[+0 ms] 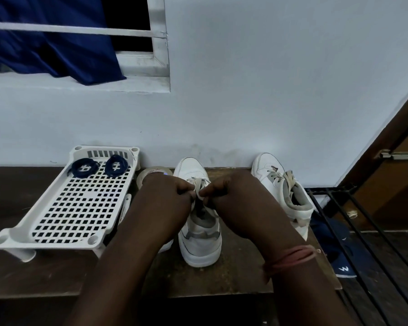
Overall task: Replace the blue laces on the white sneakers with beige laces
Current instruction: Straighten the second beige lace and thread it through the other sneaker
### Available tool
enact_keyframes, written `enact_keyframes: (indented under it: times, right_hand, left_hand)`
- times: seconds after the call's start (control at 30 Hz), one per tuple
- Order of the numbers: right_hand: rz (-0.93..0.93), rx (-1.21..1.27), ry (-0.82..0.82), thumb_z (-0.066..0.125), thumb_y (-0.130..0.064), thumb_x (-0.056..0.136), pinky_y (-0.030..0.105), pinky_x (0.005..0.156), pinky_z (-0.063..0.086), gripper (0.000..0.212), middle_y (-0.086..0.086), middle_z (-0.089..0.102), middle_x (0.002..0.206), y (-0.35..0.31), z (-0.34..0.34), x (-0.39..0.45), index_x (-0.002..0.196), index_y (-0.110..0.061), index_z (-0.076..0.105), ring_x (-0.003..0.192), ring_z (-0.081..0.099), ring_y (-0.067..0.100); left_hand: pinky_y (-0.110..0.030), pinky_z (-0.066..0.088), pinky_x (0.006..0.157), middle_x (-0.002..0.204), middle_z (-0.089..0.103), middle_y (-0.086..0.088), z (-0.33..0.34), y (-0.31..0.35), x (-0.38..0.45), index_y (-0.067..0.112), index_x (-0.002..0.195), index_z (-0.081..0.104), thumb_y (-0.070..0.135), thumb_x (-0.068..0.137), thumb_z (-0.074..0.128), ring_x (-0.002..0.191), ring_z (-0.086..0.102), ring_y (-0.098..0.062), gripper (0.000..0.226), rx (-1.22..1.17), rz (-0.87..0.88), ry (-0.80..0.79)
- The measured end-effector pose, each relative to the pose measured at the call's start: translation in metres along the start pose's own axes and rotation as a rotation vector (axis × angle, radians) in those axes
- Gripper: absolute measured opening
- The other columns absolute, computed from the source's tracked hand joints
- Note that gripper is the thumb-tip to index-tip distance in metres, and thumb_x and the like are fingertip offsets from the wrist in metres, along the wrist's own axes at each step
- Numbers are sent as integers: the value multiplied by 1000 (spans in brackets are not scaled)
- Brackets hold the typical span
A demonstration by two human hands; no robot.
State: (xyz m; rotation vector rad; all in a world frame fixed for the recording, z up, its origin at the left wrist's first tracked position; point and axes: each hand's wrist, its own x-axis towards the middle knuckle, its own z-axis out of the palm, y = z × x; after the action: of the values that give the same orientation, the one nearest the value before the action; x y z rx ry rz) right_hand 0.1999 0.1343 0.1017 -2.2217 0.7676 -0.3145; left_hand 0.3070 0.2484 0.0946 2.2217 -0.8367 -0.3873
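Two white sneakers stand toe to the wall on a brown table. Over the middle sneaker (199, 241) my left hand (167, 196) and my right hand (231, 196) meet, each pinching a strand of the beige lace (198, 184) above the tongue. The right sneaker (280, 184) wears a beige lace with loose ends hanging at its collar. Two coiled blue laces (84, 170) (116, 166) lie at the far end of a white perforated tray (76, 208) on the left.
A roll of tape (149, 175) sits between the tray and the middle sneaker, partly behind my left hand. Beyond the table's right edge is a black metal rack (353, 222), with a dark blue shoe (339, 255) below it. A wall stands right behind the sneakers.
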Motion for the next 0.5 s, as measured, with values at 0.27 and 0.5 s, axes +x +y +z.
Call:
enact_keyframes:
  times: [0.27, 0.5]
  right_hand:
    - [-117, -264, 13, 58, -18, 94, 32, 77, 55, 18, 4, 73, 92, -15, 12, -1, 101, -14, 74, 84, 69, 20]
    - [-155, -391, 185, 62, -18, 94, 21, 63, 31, 14, 5, 70, 84, -11, 29, 5, 92, -12, 75, 83, 68, 18]
  left_hand:
    - [-50, 61, 83, 74, 77, 3, -2, -5, 0, 26, 85, 83, 14, 83, 79, 75, 75, -17, 13, -276, -93, 31]
    - [-36, 61, 82, 73, 65, 24, 5, 5, -2, 31, 89, 81, 9, 91, 69, 76, 75, -14, 25, -185, -51, 7]
